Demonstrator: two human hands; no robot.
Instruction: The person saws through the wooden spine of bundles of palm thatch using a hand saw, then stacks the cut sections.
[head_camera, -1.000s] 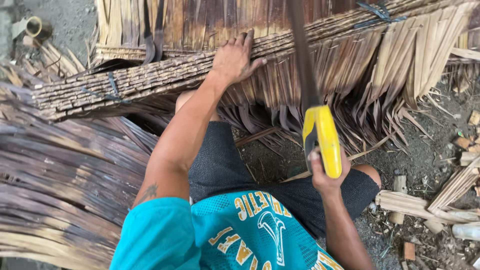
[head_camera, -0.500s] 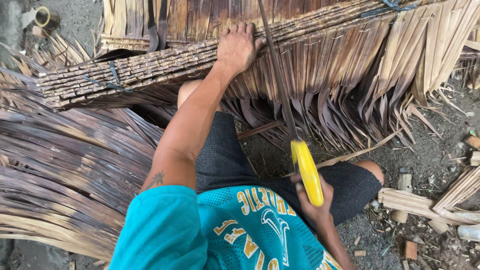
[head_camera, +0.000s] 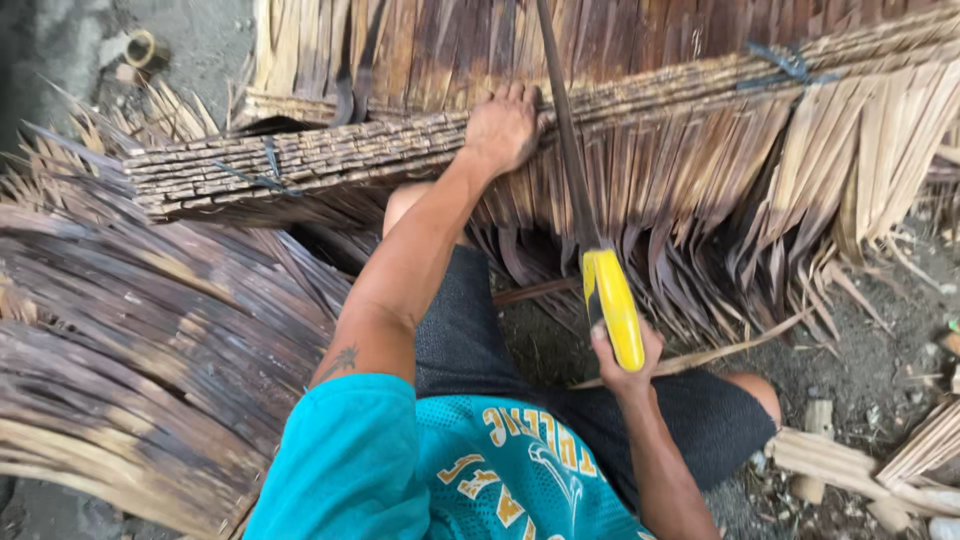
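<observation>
— Pressing down, was it? What did the left hand (head_camera: 503, 128) do?

— It lay flat on the bound edge of the thatch panel (head_camera: 330, 160), palm down. The fingers (head_camera: 515, 95) were stretched out side by side, close together, reaching over the far side of the stitched rib. They pinched nothing; they only pressed.

— And the right hand (head_camera: 622, 365)?

— It was wrapped around the near end of the yellow handle (head_camera: 612, 305) of a long knife. Those fingers were curled tight round the grip, mostly hidden beneath it, with the thumb showing at the near side.

— Where did the blade (head_camera: 562, 110) run?

— Away from the gripping fingers, up and across the panel, passing just right of the left hand's fingers, very near or touching them; I could not tell which. Its tip ran out of view at the top.

— What lay around?

— Hanging dry leaf strips (head_camera: 720, 220) spread beyond the right fingers. A pile of darker thatch (head_camera: 130, 350) sat well left of the left fingers. Pale wood scraps (head_camera: 850, 470) lay on the dirt ground (head_camera: 880, 340), right of the knife hand. The person wore a teal shirt (head_camera: 400, 470) and dark shorts (head_camera: 470, 330).
</observation>
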